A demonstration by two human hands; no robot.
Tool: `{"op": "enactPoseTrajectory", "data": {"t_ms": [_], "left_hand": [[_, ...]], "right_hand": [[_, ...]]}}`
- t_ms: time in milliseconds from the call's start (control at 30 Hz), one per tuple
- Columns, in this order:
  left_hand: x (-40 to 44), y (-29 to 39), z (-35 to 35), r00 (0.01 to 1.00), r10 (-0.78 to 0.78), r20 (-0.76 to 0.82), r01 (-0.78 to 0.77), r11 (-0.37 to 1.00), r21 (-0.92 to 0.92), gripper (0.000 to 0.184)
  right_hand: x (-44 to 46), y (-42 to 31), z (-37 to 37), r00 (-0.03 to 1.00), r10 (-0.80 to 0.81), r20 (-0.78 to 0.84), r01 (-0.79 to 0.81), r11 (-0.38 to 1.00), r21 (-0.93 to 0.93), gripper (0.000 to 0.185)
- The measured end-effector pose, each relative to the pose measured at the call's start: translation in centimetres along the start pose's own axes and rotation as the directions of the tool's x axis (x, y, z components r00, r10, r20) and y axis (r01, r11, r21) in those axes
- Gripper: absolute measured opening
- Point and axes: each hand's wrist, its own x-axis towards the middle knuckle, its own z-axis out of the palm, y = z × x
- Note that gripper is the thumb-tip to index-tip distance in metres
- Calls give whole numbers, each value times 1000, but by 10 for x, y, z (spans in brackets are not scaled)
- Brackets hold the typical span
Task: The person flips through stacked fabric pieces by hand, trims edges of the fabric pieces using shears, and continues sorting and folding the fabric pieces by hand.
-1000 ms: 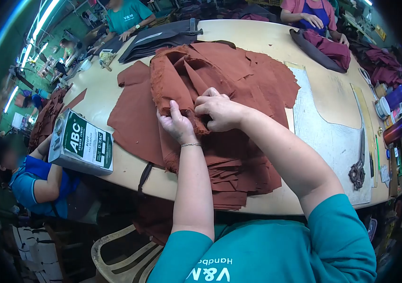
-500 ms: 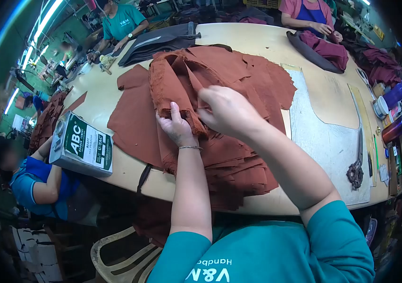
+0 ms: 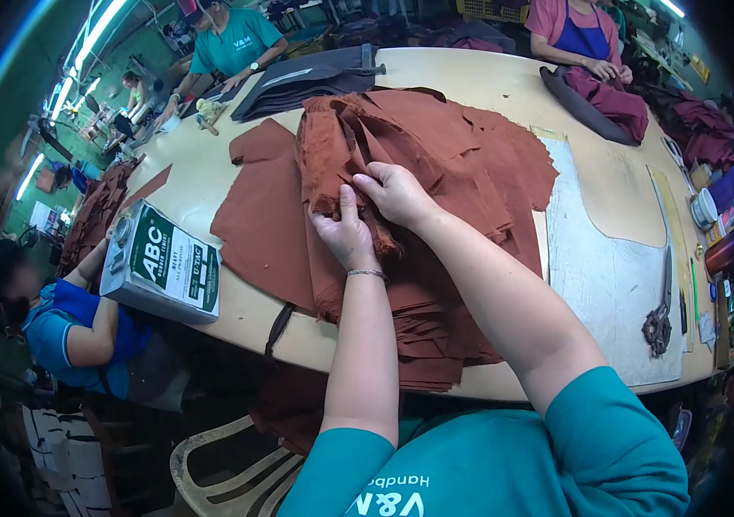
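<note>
Rust-brown fabric pieces (image 3: 470, 164) lie in a thick, uneven pile before me, with layered edges hanging toward the table's front. My left hand (image 3: 346, 233) is wrapped round a folded bundle of this fabric with frayed edges (image 3: 324, 159), thumb on top. Close beside it, my right hand (image 3: 397, 194) pinches a fabric layer of the same bundle between thumb and fingers. The fingertips of both hands almost meet. Another flat brown piece (image 3: 255, 215) extends to the left of the pile.
A cement can (image 3: 164, 263) stands at the table's left edge, near a seated person (image 3: 83, 327). Scissors (image 3: 658, 323) and a pale template (image 3: 600, 284) lie at right. Dark fabric (image 3: 307, 82) is at the back. Two people work across the table (image 3: 470, 69).
My right hand has come back down toward my left and now pinches the fabric. The raised flap has lowered toward my hands. The whole view has shifted slightly.
</note>
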Motion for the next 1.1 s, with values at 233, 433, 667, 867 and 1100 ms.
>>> {"op": "enactPoseTrajectory", "data": {"t_ms": [233,433,667,867,1100], "left_hand": [[2,-1,-4,999,-25,-44,19,992,-124,26],[0,7,-4,980,-111,-166,90,988,-127,27],[6,-10,-13,999,23,-50,-26,997,-69,29],[7,-6,-14,998,-32,-60,28,997,-67,28],[-3,5,0,998,-30,-48,25,995,-101,30]], "right_hand": [[-8,6,-16,995,79,54,-84,991,104,16],[-28,4,-31,993,41,-111,-52,994,-93,27],[-26,-28,-43,899,122,420,149,818,-556,44],[-31,-35,-52,731,187,657,258,815,-519,36],[-57,-21,-105,950,-44,310,248,708,-661,10]]}}
